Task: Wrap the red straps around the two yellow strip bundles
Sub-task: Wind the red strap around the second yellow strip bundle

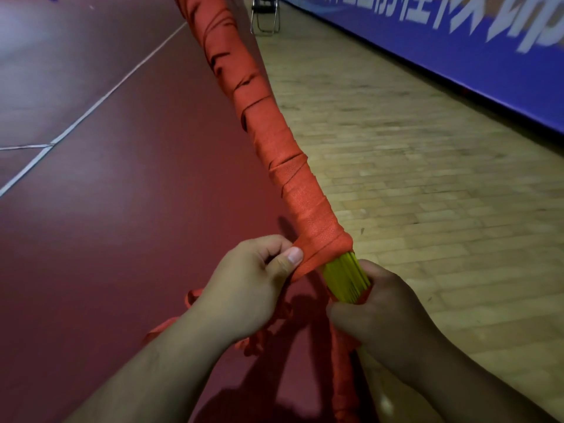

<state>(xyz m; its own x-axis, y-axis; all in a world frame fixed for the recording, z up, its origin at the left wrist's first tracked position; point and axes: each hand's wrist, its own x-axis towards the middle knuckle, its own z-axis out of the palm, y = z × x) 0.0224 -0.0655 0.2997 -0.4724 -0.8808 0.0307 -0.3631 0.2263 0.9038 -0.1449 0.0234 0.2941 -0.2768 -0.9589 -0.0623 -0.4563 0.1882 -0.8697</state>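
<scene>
**Strap pinched at the bare yellow end of the bundle**

Your left hand (244, 288) pinches the red strap (311, 261) between thumb and curled fingers, just where it leaves the last turn of wrapping. Your thumb lies flat on top of the strap. From that pinch the strap runs up and to the right onto the yellow strip bundle (345, 279).

Your right hand (375, 312) grips the bundle from the right, fingers curled round its near part. Only a short stretch of yellow shows, between the last red turn and your right fingers. Beyond it the bundle is covered in overlapping red turns (274, 138) and rises away from you, bending left toward the top of the view, held in the air over the seam between the dark red floor (122, 209) and the wooden floor (396, 178).

Loose strap (259, 340) lies in loops on the dark red floor under your left wrist. A red length (341, 377) hangs below your right hand; you cannot tell whether it is strap or a second bundle.

White lines (91, 111) cross the red floor at the left. A blue banner (457, 56) lines the far right edge of the wooden floor, and a folding chair (265, 16) stands at its far end
</scene>
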